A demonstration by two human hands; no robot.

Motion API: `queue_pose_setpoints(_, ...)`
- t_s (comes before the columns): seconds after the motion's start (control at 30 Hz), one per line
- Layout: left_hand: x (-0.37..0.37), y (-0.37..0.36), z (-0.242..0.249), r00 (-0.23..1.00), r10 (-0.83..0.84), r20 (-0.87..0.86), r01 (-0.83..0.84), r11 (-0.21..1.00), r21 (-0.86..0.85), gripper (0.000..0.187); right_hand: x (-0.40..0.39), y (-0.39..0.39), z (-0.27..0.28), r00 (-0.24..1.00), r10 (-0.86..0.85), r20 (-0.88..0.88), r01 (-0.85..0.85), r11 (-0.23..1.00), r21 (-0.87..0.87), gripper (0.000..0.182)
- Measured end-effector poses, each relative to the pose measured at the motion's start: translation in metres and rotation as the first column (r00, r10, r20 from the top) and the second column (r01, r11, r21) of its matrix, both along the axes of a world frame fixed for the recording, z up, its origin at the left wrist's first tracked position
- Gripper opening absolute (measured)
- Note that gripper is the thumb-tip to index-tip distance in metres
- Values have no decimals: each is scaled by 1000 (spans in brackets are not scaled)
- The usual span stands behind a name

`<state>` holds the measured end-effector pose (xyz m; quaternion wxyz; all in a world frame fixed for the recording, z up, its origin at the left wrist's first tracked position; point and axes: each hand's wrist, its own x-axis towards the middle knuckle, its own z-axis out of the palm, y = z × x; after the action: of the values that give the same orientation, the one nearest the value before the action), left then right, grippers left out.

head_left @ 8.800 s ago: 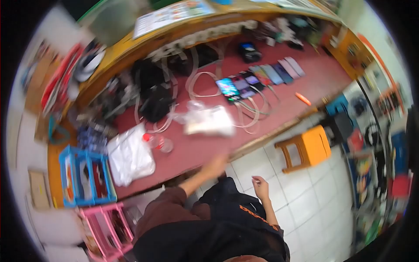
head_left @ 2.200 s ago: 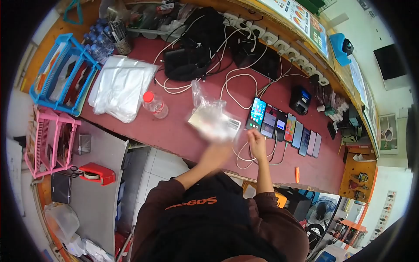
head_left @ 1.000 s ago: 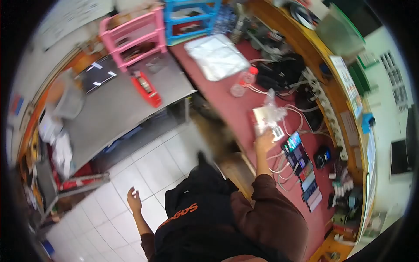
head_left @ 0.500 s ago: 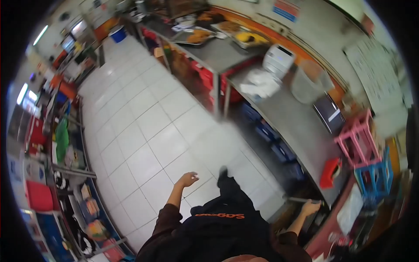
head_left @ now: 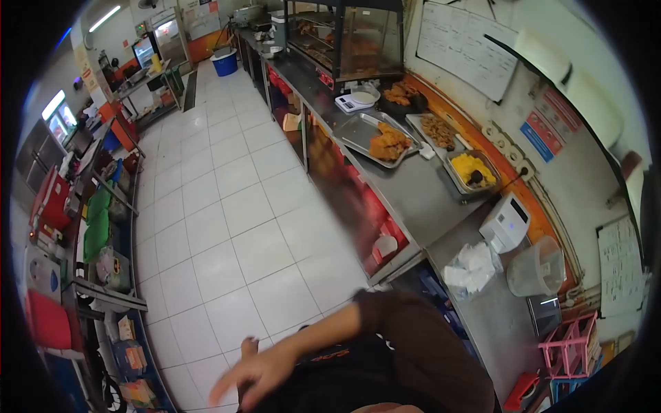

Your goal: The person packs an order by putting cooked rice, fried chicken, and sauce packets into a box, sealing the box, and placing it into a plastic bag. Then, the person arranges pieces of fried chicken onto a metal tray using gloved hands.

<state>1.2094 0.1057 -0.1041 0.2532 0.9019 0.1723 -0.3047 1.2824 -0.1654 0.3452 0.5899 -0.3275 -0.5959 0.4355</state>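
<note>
My right hand (head_left: 256,375) reaches across my body to the left, its dark brown sleeve (head_left: 420,337) over my dark apron (head_left: 330,378). Its fingers look spread, somewhat blurred, with nothing in them. Partly behind it, my left hand (head_left: 248,347) shows only in part; its fingers are mostly hidden. Below both hands lies the white tiled floor (head_left: 206,282); neither hand touches a counter.
On my right, a steel counter (head_left: 427,196) holds a tray of fried food (head_left: 390,142), a pan of yellow food (head_left: 471,171), a scale (head_left: 356,101) and a glass display case (head_left: 368,41). A plastic bag (head_left: 472,267) and clear bucket (head_left: 536,267) stand nearer. Shelves with a green lid (head_left: 98,234) line the left.
My view has swung toward the right-hand counter and down the aisle. My right hand has left the counter's near end and crossed in front of my left hand.
</note>
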Motion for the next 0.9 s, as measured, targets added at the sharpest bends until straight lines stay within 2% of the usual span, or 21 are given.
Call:
queue_pose_setpoints(0.03, -1, 12, 1, 994, 32, -107, -26, 998, 50, 46, 4, 26, 13, 991, 127, -46, -120, 983, 141, 38)
queue_pose_setpoints(0.1, 13, 20, 2, 953, 37, -301, -7, 995, 102, 47, 38, 54, 25, 964, 261, -52, -241, 940, 240, 35)
queue_pose_setpoints(0.17, 52, 17, 0, 909, -4, -416, 53, 993, 106, 48, 96, 56, 30, 957, 288, -23, -273, 926, 260, 33)
queue_pose_setpoints(0.23, 111, 17, -6, 888, -93, -450, 144, 987, 79, 48, 164, 45, 31, 965, 261, 3, -252, 931, 264, 30)
queue_pose_setpoints(0.3, 195, 12, -14, 892, -211, -400, 256, 965, 64, 49, 238, 17, 37, 993, 117, 13, -117, 975, 191, 29)
queue_pose_setpoints(0.33, 248, 4, -20, 898, -272, -347, 312, 948, 65, 49, 277, -9, 39, 1000, -15, 0, 15, 991, 130, 28)
queue_pose_setpoints(0.37, 309, -7, -23, 901, -337, -272, 370, 926, 79, 50, 319, -45, 40, 947, -292, -133, 291, 956, -32, 24)
queue_pose_setpoints(0.4, 378, -25, -25, 899, -403, -170, 424, 899, 113, 50, 359, -70, 16, 817, -567, -104, 539, 815, -211, 21)
queue_pose_setpoints(0.43, 450, -50, -22, 882, -467, -64, 471, 868, 156, 50, 402, -91, -42, 526, -851, -1, 840, 519, -160, 19)
queue_pose_setpoints(0.47, 520, -82, -10, 852, -522, 38, 506, 840, 194, 51, 448, -131, -97, 221, -940, 259, 953, 151, -262, 20)
queue_pose_setpoints(0.5, 588, -122, 9, 812, -564, 152, 532, 821, 207, 52, 479, -181, -114, -131, -872, 472, 945, -254, -208, 17)
queue_pose_setpoints(0.53, 650, -165, 31, 754, -578, 312, 546, 816, 192, 49, 505, -226, -133, -406, -700, 587, 811, -573, -123, 16)
queue_pose_setpoints(0.57, 697, -210, 68, 624, -613, 485, 607, 771, 193, 43, 529, -273, -153, -416, -567, 711, 676, -716, -176, 16)
queue_pose_setpoints(0.6, 738, -258, 91, 503, -514, 695, 622, 773, 122, 39, 554, -321, -214, -616, -361, 700, 550, -834, 54, 17)
queue_pose_setpoints(0.67, 780, -358, 178, 543, -503, 673, 684, 729, -7, 35, 574, -374, -232, -474, -255, 843, 453, -891, -15, 15)
queue_pose_setpoints(0.7, 798, -401, 181, 498, -472, 728, 737, 672, -69, 35, 585, -384, -234, -472, -257, 843, 442, -896, -26, 15)
queue_pose_setpoints(0.73, 809, -436, 178, 456, -438, 774, 788, 603, -123, 34, 592, -389, -234, -447, -242, 861, 437, -899, -26, 14)
queue_pose_setpoints(0.8, 821, -495, 166, 590, -607, 532, 790, 572, -223, 35, 607, -399, -246, -426, -230, 875, 410, -911, -40, 14)
queue_pose_setpoints(0.83, 829, -516, 125, 564, -653, 505, 808, 562, -177, 37, 611, -402, -260, -407, -221, 886, 473, -881, -2, 16)
queue_pose_setpoints(0.87, 824, -528, 103, 560, -540, 628, 789, 578, -208, 38, 615, -407, -267, -390, -202, 898, 533, -845, 41, 21)
queue_pose_setpoints(0.9, 823, -535, 94, 519, -521, 677, 797, 582, -163, 35, 615, -411, -264, -389, -218, 895, 546, -837, 34, 20)
